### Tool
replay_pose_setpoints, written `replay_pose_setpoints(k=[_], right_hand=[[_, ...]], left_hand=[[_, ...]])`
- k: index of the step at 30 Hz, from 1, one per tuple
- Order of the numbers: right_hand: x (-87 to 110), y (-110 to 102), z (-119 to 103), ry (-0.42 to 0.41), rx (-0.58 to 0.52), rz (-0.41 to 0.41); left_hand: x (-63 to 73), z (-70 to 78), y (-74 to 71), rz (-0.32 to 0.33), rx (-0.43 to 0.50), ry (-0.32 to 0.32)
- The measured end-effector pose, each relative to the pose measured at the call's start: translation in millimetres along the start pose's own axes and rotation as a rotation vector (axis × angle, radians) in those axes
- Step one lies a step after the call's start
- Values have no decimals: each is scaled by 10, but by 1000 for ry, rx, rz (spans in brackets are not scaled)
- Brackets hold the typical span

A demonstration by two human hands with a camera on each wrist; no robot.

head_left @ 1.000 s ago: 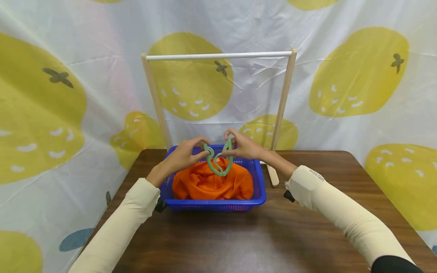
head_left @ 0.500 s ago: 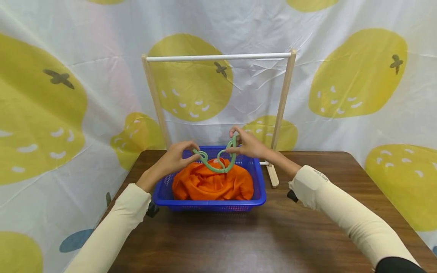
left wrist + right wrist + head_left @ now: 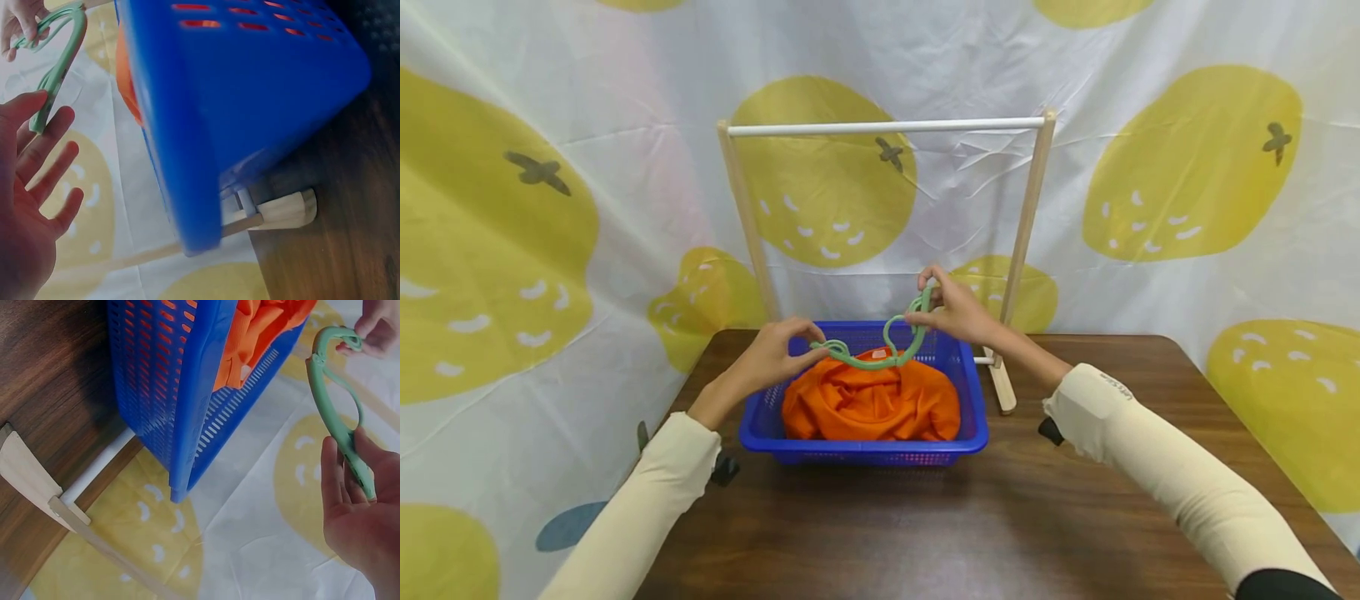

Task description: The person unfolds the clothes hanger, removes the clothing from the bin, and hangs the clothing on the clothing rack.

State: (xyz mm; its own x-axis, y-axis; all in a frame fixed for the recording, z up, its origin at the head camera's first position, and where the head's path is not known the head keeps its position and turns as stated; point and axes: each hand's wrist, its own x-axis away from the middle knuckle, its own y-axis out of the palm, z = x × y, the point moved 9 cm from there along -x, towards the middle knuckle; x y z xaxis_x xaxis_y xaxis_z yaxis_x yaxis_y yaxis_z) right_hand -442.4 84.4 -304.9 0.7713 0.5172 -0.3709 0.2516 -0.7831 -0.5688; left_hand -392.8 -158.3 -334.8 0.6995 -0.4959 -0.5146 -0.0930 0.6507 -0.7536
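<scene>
The left hand (image 3: 778, 354) and the right hand (image 3: 961, 312) sit apart, each pinching one end of a green hanger (image 3: 330, 415) — it bends at its middle joint, above orange cloth (image 3: 872, 406) bunched in a blue basket (image 3: 865, 447). The basket stands on the brown tabletop (image 3: 910, 525), near a wooden rack (image 3: 1031, 200).

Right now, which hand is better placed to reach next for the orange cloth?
Probably the left hand: both pinch the green hanger, but the left looks lower and nearer the orange cloth than the right hand.
</scene>
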Motion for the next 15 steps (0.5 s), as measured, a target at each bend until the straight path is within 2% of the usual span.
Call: replay_pose_setpoints(k=[7,15], right_hand=[[5,-75,18,31,-80,32],[-4,-120,22,6,-121,76]], left_hand=[[58,-43,-23,0,-15,-12],[94,-81,-14,-18,-28,-32]])
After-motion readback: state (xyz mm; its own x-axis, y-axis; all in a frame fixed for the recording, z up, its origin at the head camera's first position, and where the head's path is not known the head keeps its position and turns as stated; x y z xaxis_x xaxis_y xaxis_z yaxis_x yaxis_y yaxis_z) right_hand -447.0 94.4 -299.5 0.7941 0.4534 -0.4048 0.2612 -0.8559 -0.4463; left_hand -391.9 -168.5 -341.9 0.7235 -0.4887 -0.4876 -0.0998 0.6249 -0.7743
